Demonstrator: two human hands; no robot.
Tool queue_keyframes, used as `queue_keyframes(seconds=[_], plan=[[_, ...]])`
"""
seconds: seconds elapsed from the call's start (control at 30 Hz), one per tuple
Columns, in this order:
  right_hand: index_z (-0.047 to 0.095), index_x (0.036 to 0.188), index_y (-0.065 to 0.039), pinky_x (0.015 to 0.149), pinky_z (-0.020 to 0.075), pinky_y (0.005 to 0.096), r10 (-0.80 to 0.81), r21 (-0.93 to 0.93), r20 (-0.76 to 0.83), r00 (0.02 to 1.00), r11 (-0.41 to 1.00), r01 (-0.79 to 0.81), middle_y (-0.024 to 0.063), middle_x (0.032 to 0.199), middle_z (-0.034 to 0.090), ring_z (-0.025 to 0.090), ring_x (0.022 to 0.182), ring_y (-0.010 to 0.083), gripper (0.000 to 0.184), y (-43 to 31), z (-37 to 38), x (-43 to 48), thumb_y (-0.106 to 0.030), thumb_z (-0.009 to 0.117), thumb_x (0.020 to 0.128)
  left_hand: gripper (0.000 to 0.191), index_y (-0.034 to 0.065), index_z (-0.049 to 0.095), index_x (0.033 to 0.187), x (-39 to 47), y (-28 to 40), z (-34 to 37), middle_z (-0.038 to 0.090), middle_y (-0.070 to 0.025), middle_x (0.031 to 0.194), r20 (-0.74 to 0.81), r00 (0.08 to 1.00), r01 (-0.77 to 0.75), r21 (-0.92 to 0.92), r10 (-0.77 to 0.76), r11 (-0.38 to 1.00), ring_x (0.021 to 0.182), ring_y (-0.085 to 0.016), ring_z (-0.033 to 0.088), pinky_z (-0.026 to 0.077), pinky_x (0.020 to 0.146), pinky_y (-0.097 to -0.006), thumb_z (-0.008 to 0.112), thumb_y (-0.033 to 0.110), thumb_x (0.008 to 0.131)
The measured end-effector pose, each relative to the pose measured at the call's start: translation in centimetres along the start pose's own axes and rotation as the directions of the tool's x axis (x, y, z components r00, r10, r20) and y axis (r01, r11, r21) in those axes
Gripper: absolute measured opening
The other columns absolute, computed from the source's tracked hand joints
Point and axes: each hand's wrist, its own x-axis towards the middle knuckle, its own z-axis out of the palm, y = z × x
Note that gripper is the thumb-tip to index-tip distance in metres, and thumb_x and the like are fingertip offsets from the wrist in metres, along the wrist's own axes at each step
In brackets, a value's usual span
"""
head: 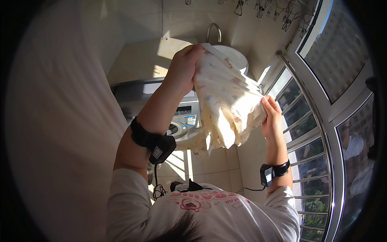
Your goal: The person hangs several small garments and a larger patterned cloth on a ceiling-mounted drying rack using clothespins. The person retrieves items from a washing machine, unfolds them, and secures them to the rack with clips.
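Observation:
A thin white cloth garment with small coloured prints is stretched out in front of me in sunlight. My left hand is closed on its upper left edge, and my right hand pinches its right edge lower down. Between the hands the fabric runs in taut folds. Its lower part hangs loose and wavy, with one strip trailing to the left over the front of the washing machine. Whether the cloth is a shirt or trousers, I cannot tell.
Behind the cloth are a round white basin, a curved metal faucet and a stone-like counter. Metal clips hang at the top. A metal railing and windows run along the right; a pale curtain-like surface fills the left.

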Motion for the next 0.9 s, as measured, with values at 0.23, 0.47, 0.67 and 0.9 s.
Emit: queue_keyframes(seconds=[0.23, 0.47, 0.67, 0.9], plan=[[0.053, 0.096, -0.005, 0.066, 0.0451, 0.0226, 0.12, -0.099, 0.169, 0.978, 0.99, -0.104, 0.0037, 0.085, 0.058, 0.053, 0.073, 0.0101, 0.032, -2.3, 3.4, -2.0, -0.036, 0.053, 0.09, 0.026, 0.0008, 0.056, 0.107, 0.9, 1.0, -3.4, 0.061, -0.0088, 0.097, 0.14, 0.961, 0.249, -0.056, -0.239, 0.967, 0.086, -0.017, 0.06, 0.05, 0.075, -0.0311, 0.052, 0.02, 0.09], [0.044, 0.122, -0.001, 0.084, 0.0413, 0.0262, 0.002, -0.452, 0.421, 0.907, 0.868, 0.208, 0.0056, 0.108, 0.054, 0.051, 0.096, 0.0121, 0.051, 2.0, 4.7, -1.6, -0.027, 0.065, 0.083, 0.028, 0.0026, 0.06, 0.104, -2.2, 0.8, -1.0, 0.062, -0.0038, 0.095, 0.519, 0.759, 0.216, 0.37, -0.394, 0.903, 0.082, -0.009, 0.058, 0.048, 0.073, -0.0252, 0.055, 0.026, 0.09], [0.054, 0.083, -0.004, 0.059, 0.0302, 0.0177, -0.217, -0.54, -0.028, 0.976, 0.825, 0.168, -0.0063, 0.07, 0.044, 0.037, 0.066, 0.0039, 0.025, -2.6, 2.6, -2.8, -0.027, 0.051, 0.093, 0.04, 0.0011, 0.064, 0.093, -1.7, 3.8, -4.3, 0.064, -0.0058, 0.082, 0.432, 0.852, -0.188, 0.78, -0.296, 0.597, 0.077, -0.013, 0.059, 0.046, 0.07, -0.0268, 0.067, 0.038, 0.079], [0.058, 0.096, -0.002, 0.064, 0.05, 0.0262, -0.26, -0.009, -0.14, 0.955, 0.965, 0.262, 0.0056, 0.084, 0.062, 0.059, 0.07, 0.0126, 0.024, -7.0, 3.6, -4.8, -0.024, 0.047, 0.094, 0.034, 0.0034, 0.061, 0.086, -1.2, -0.1, -10.1, 0.064, -0.0103, 0.086, 0.263, 0.69, -0.48, 0.864, -0.675, -0.153, 0.08, -0.019, 0.061, 0.047, 0.073, -0.0321, 0.07, 0.033, 0.072]])
